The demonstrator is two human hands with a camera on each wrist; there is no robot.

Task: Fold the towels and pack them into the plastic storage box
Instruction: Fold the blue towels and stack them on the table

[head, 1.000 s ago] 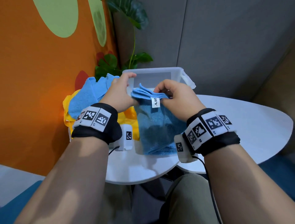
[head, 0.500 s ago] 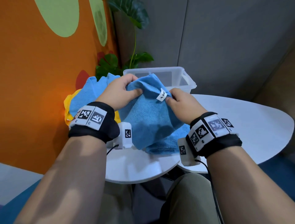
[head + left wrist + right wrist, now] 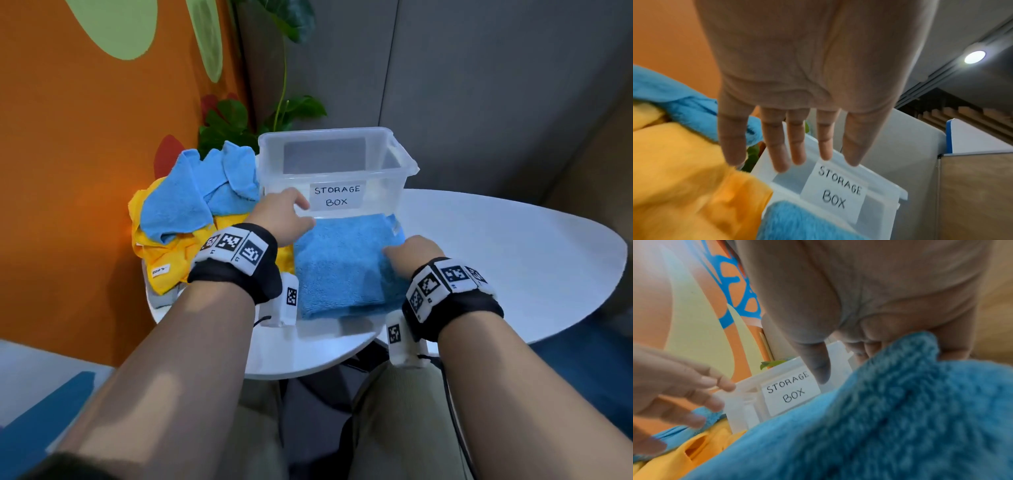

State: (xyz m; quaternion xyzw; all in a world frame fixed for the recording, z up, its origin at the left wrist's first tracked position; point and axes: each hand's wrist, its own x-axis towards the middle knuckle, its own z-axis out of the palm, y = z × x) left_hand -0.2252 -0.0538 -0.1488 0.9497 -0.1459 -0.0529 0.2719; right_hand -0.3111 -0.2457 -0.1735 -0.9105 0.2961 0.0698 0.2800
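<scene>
Directly in front of the clear plastic storage box [image 3: 329, 164], a folded blue towel [image 3: 342, 267] is laid flat on the white counter [image 3: 496, 246], its far edge just beside the box's labelled front wall. The box thus lies straight ahead of the towel and away from the person, so the coming move is judged to be a lift forward over the near rim. The right hand [image 3: 409, 255] is set on the towel's right side, and its fingers [image 3: 869, 350] are curled round that edge of the cloth, as the right wrist view shows. The left hand [image 3: 282, 219] is held above the towel's far left corner, close to the box front, with its fingers [image 3: 795, 142] straight, spread and holding nothing. Of the two, the right hand is the one already on the towel. To the left, a loose heap of unfolded blue towels [image 3: 202, 195] and yellow towels [image 3: 164, 260] is left on the counter. Nothing can be seen inside the box.
</scene>
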